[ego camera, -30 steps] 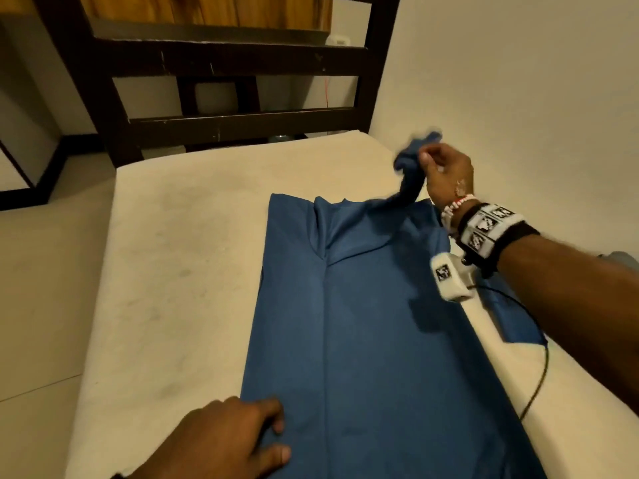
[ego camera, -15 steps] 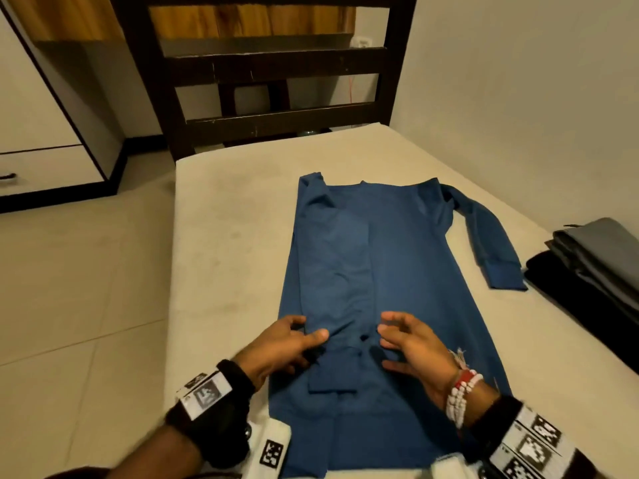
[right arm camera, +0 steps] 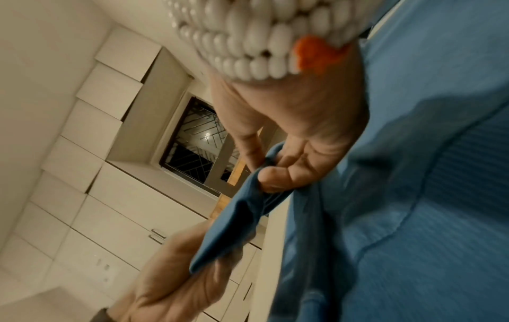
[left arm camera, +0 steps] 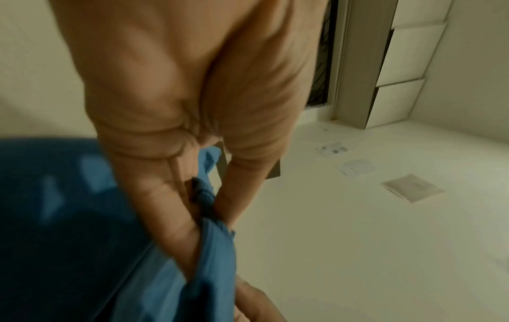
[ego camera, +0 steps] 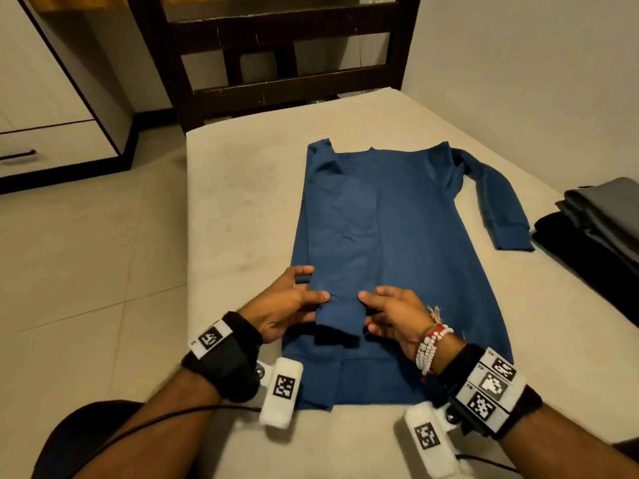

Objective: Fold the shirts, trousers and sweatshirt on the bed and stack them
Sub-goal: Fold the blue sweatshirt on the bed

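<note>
A blue sweatshirt [ego camera: 415,236] lies flat on the bed [ego camera: 235,188], collar away from me. Its left sleeve is folded down over the body; the other sleeve [ego camera: 498,205] stretches out to the right. My left hand [ego camera: 294,302] pinches the left edge of the folded sleeve's cuff [ego camera: 340,316], and my right hand [ego camera: 390,312] pinches its right edge. In the left wrist view the left hand [left arm camera: 203,204] nips the blue cloth [left arm camera: 214,250] between thumb and finger. The right wrist view shows my right hand [right arm camera: 275,172] curled on the same cuff [right arm camera: 236,222].
A stack of folded grey and black clothes [ego camera: 601,219] sits at the bed's right edge. A dark wooden bed frame [ego camera: 276,88] stands at the far end, with a wall to the right. White drawers [ego camera: 52,140] and tiled floor lie to the left.
A second ago my right hand held a sleeve up near the collar and my left hand pressed the near hem. Both hands have since come together on the folded sleeve's cuff.
</note>
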